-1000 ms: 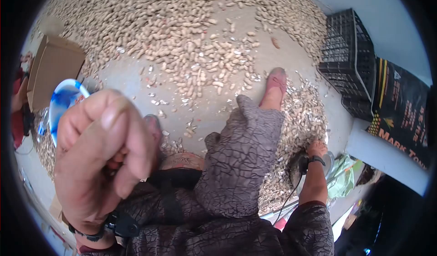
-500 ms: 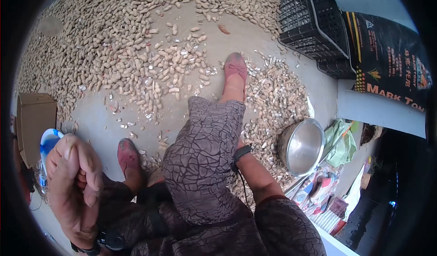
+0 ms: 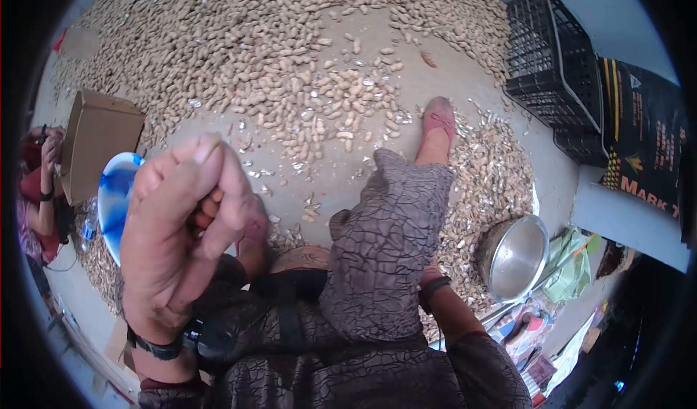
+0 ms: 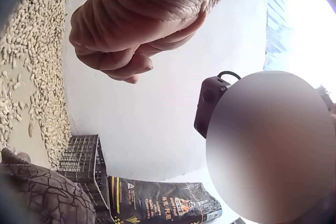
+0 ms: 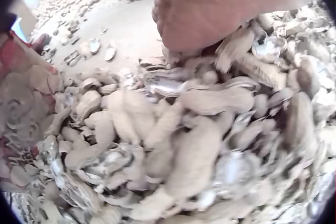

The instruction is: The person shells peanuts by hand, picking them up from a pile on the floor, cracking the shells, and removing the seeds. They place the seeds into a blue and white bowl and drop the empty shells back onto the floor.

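Note:
My left hand is raised close before the head camera, fingers and thumb curled in, with small reddish-brown peanut kernels showing between them. The left wrist view has the same hand at the top, fingers folded and the palm's inside hidden. Low beside my raised knee, my right hand is largely covered by the patterned trouser leg. At the right wrist it shows as a blurred hand right at a heap of peanut shells, its fingertips out of sight.
Unshelled peanuts spread over the far floor. A metal bowl stands right of the shell heap. Black crates and a printed black sack line the right wall. A blue-white basin and cardboard box are at left, near another person.
My right hand has moved from beside the metal bowl back toward my knee. The left hand stays raised and curled. The head view has swung right and back.

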`<state>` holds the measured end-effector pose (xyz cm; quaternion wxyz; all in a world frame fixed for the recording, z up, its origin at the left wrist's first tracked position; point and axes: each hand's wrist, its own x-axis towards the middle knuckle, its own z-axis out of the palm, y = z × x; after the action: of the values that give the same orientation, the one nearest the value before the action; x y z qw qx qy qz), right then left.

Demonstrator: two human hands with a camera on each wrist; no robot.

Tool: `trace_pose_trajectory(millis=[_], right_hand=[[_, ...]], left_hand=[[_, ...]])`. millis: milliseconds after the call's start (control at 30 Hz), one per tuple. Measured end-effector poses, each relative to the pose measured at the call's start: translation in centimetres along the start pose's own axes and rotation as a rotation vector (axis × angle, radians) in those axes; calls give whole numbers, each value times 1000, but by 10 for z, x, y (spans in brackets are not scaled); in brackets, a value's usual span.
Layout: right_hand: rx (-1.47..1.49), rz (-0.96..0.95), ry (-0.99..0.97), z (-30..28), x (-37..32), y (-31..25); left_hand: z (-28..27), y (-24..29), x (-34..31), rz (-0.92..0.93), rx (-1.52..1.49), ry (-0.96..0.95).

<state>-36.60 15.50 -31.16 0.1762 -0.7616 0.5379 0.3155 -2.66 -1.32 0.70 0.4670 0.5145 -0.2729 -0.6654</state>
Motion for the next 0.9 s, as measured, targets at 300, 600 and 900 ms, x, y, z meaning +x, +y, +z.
trace_pose_trajectory(millis=[300,600,900], right_hand=[[210,282,-244,-2,-26,94],[941,288,600,-255,-43,112],[770,-69,670,-429,-21,35]], left_hand=[[-17,20,-7,104,-71,-92],[-42,30,-2,8,-452,-215],[-55,32,-5,8,-568,-230]])
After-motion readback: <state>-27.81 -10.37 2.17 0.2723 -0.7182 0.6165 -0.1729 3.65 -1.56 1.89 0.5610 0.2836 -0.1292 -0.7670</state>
